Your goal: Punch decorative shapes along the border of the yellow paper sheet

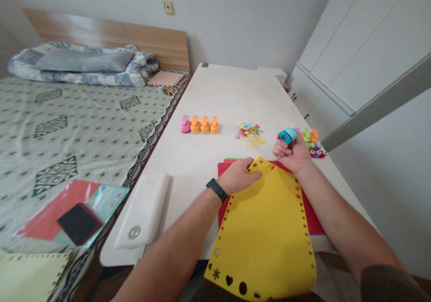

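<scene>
My left hand (240,175), with a dark band on its wrist, grips the top left corner of a yellow sheet of paper (266,234) between thumb and fingers. Punched shapes such as hearts, stars and flowers run along the sheet's edges, and its lower end hangs past the table edge. Beneath it lies red paper (222,169). My right hand (293,153) holds a blue craft punch (288,135) just above the sheet's top right, apart from the paper. Small coloured paper cutouts (249,133) lie in a loose pile beyond the sheet.
One pink and several orange craft punches (204,125) stand in a row at the left. More punches (314,135) sit by the right edge, partly behind my hand. A white lamp-like device (144,207) lies at front left. The bed (101,131) adjoins the table (232,86).
</scene>
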`<state>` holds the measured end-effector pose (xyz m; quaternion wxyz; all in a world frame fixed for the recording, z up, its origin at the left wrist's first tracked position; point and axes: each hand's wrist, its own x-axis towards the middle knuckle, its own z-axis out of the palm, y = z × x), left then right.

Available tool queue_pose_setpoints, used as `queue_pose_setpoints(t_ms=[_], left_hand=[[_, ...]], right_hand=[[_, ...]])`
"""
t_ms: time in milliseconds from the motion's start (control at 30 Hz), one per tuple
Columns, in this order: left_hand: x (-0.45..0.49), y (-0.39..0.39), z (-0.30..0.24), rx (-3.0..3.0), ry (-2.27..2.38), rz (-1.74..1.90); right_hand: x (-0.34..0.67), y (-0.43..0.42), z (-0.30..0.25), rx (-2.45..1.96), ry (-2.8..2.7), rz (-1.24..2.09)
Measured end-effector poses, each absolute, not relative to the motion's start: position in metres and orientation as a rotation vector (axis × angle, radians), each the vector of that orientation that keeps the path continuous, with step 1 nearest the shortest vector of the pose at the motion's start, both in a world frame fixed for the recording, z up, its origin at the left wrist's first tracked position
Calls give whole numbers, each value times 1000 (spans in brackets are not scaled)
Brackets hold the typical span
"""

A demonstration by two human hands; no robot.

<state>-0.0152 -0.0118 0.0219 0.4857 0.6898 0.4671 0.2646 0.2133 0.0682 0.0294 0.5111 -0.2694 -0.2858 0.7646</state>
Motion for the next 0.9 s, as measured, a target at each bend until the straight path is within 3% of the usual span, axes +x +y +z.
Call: queue_pose_setpoints(t_ms=[900], left_hand=[[-17,-13,29,1679,1124,643]], right_hand=[[211,64,33,-677,-678,1943]])
